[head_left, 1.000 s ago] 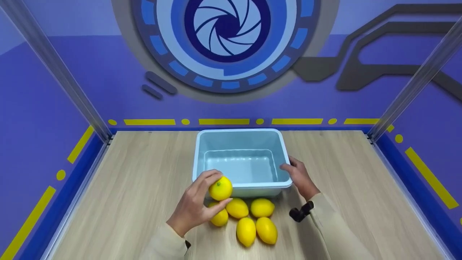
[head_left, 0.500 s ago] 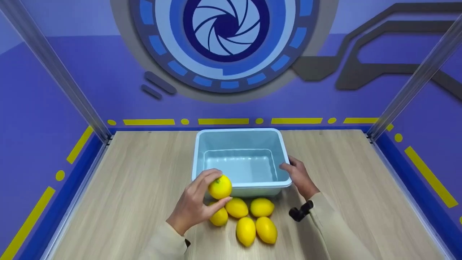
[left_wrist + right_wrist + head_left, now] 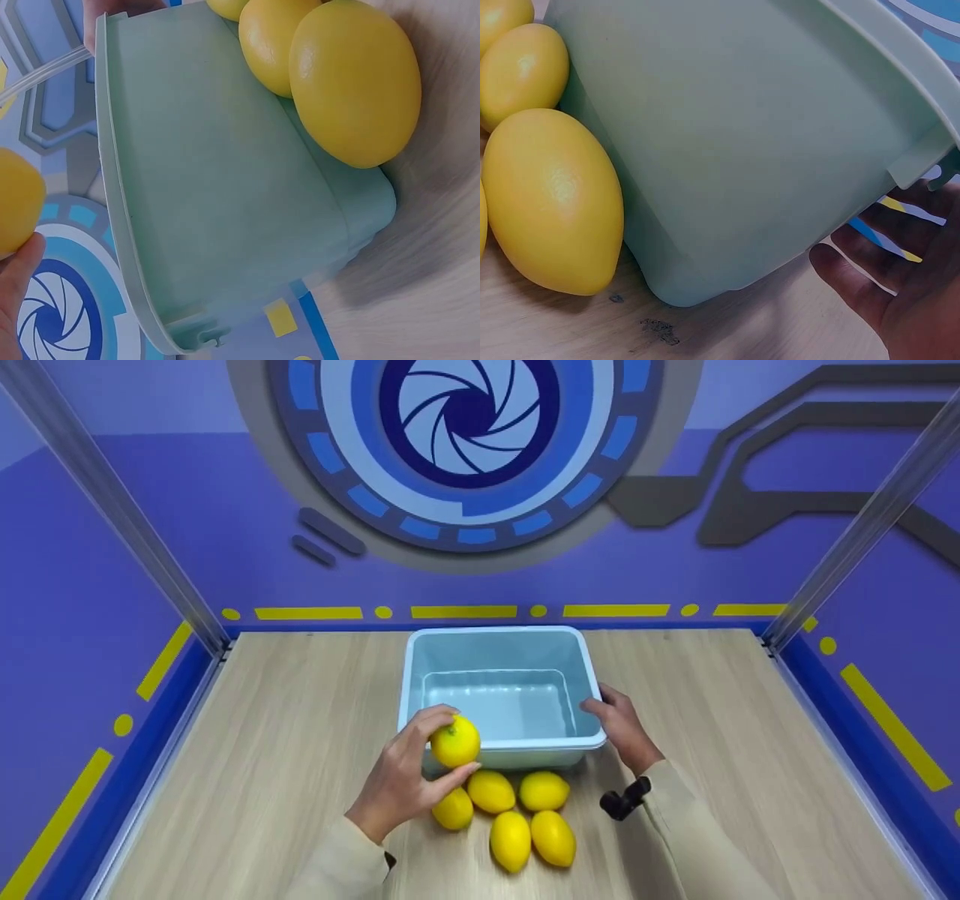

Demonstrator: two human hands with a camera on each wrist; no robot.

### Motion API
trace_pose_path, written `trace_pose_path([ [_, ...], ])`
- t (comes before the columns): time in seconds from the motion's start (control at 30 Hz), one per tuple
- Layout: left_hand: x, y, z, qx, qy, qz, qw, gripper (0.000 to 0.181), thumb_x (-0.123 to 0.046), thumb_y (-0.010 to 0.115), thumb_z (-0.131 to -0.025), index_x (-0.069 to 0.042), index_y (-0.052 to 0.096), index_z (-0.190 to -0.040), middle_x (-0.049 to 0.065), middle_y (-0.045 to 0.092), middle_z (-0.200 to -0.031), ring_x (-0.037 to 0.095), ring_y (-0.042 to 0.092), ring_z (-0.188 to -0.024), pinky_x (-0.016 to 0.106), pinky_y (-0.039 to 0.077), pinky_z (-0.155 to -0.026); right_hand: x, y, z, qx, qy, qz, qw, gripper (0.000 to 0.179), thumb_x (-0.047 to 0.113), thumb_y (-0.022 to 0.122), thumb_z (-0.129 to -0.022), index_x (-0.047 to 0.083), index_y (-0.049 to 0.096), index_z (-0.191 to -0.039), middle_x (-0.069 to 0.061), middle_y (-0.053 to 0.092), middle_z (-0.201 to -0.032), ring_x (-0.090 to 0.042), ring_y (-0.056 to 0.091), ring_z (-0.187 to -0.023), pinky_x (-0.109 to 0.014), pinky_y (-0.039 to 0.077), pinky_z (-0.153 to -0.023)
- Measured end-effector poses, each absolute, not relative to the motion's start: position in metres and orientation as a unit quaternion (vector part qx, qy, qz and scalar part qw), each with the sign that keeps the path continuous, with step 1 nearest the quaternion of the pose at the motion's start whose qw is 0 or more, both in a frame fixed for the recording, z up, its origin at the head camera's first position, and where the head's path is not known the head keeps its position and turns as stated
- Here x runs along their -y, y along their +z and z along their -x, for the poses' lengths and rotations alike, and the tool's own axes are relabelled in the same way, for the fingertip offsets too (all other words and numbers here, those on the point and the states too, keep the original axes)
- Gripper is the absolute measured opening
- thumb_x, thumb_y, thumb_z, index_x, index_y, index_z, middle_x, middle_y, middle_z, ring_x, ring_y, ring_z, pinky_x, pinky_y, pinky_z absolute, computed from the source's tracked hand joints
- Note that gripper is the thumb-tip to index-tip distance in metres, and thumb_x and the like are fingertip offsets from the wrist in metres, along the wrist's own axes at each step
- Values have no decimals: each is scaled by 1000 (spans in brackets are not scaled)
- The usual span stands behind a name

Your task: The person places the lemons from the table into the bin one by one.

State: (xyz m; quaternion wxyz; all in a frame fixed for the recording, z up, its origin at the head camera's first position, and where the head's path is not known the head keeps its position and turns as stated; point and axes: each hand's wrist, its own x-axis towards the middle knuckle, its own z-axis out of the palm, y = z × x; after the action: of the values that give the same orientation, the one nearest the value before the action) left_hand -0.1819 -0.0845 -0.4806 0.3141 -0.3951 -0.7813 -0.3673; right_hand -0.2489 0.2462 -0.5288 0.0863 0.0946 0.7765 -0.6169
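Note:
My left hand [image 3: 405, 776] pinches a yellow lemon [image 3: 456, 742] between thumb and fingers, raised beside the near left corner of a pale blue-green plastic bin [image 3: 499, 744]. In the left wrist view this lemon [image 3: 16, 199] shows at the left edge, with a fingertip against it. My right hand [image 3: 622, 726] grips the bin's right side, its thumb over the rim and its fingers outside beneath it. The bin floor [image 3: 495, 711] shows no lemons. Several more lemons [image 3: 511, 841] lie on the table in front of the bin, the left one partly hidden by my left hand.
The wood-grain table [image 3: 300, 697] reaches to a purple-blue printed back wall [image 3: 480, 585]. Metal posts [image 3: 847, 547] stand at its far corners, with side panels left and right. A black wrist strap piece [image 3: 626, 799] hangs by my right sleeve.
My left hand has risen slightly with its lemon, moving a little up and left. The right hand, the bin and the lemons on the table stay in place.

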Motion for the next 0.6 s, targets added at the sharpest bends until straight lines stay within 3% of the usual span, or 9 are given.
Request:
trace_pose_path([
  [0.6,82,-479,188,800,-359,383,291,64,-26,82,-77,-3,49,-128,7,56,-126,17,59,-115,18,47,-99,-245,-529,252,-781,-609,-103,94,62,20,49,-94,5,28,-151,-16,34,-154,-31,39,-137,-48,30,-117],
])
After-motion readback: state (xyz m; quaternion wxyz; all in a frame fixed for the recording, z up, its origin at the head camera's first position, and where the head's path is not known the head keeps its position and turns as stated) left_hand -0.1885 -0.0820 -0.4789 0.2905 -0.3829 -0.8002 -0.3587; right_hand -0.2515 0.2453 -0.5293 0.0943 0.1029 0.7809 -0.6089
